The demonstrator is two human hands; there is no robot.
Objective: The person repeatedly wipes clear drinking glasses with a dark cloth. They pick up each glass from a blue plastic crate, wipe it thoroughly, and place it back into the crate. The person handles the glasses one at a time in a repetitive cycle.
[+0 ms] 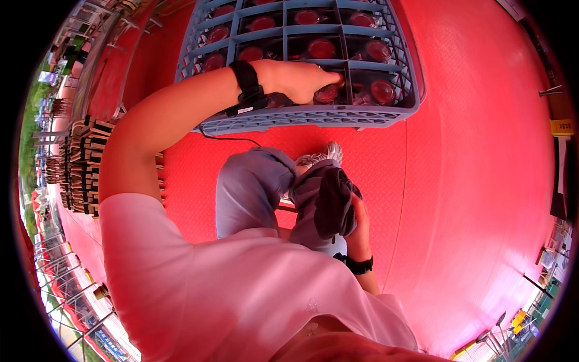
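Observation:
In front of me stands a blue-grey plastic glass rack divided into square compartments. Several glasses sit in it with round ends up, looking reddish in the light. My left hand reaches over the front edge, its fingers curled around a glass in the front row. Part of that glass is hidden beneath the hand. My right hand is closed on a bunched dark cloth by my right knee. Both wrists carry black straps.
Textured red flooring surrounds my legs, and a shoe shows below the rack. Stacked folding chairs stand at the left. A thin black cable hangs from the left wrist. A yellow box is at the right rim.

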